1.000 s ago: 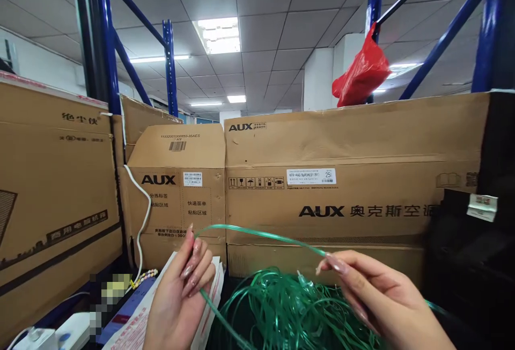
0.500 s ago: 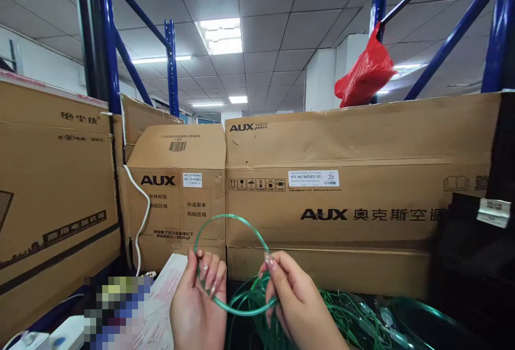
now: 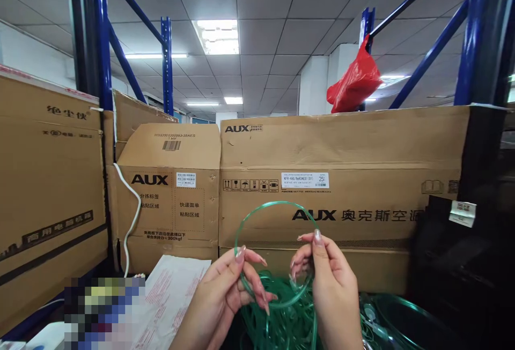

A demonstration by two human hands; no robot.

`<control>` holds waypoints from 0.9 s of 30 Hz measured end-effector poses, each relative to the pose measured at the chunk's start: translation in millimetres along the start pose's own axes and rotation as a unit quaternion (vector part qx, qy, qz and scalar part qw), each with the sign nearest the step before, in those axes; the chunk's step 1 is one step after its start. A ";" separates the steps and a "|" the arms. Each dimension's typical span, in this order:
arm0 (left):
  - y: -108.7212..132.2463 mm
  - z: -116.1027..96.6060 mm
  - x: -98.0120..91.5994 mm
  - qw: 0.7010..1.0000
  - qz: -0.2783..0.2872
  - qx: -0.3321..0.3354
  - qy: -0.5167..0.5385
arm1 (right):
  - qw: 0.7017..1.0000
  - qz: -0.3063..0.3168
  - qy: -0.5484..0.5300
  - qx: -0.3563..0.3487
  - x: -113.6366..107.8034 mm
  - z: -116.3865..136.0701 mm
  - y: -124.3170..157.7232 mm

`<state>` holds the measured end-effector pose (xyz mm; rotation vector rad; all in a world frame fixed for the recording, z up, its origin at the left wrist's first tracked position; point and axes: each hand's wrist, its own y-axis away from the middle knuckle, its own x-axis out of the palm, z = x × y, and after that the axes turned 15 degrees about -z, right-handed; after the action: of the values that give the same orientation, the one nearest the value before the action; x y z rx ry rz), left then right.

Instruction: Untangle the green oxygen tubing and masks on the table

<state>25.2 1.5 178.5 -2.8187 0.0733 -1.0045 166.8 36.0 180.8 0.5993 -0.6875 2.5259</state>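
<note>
A loop of clear green tubing is held up in front of the cardboard boxes. My left hand pinches its left side between thumb and fingers, the other fingers loosely curled. At the loop's upper right, my right hand grips the tubing between thumb and forefinger, with the remaining fingers bent inside the loop. Below both hands lies a tangled heap of green tubing, partly covered by them. A strand hangs down from the loop near my right hand; where it ends is hidden.
Behind the hands stand a long AUX carton and a smaller AUX carton. A white paper sheet lies to the left, beside a white cable. A red plastic bag hangs on the blue rack. Something black stands at right.
Both hands and the green loop have moved right and slightly up in the view. My left hand has turned from palm-up to a pinch on the tubing. The camera view has shifted a little.
</note>
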 end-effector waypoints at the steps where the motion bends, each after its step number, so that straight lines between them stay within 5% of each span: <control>1: -1.0 2.7 0.5 1.000 -0.009 -0.011 0.021 | 0.999 -0.020 -0.034 -0.003 0.1 2.1 0.2; 5: -6.0 10.1 0.9 0.987 -0.066 -0.090 0.117 | 0.986 -0.075 -0.149 0.027 -2.9 11.3 -0.6; 8: -7.9 13.7 5.9 0.988 -0.059 -0.136 0.040 | 0.971 -0.055 -0.210 0.103 -8.7 17.1 -6.4; 11: -8.4 19.1 14.4 0.989 -0.093 -0.098 -0.059 | 0.943 -0.063 -0.265 0.190 -14.1 20.4 -13.2; 14: -10.3 27.2 20.2 0.982 -0.180 -0.049 -0.023 | 0.929 -0.071 -0.289 0.220 -13.3 19.3 -10.9; 20: -20.3 43.1 13.8 0.943 -0.312 -0.005 0.116 | 0.934 0.106 -0.267 0.212 7.0 6.0 17.9; 27: -20.4 51.2 13.1 0.944 -0.310 0.014 0.109 | 0.922 0.209 -0.234 0.227 10.7 7.1 32.8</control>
<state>67.6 26.7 150.7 -2.7319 -0.8437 -1.4095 143.1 9.9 180.1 1.3806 -0.4024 2.9964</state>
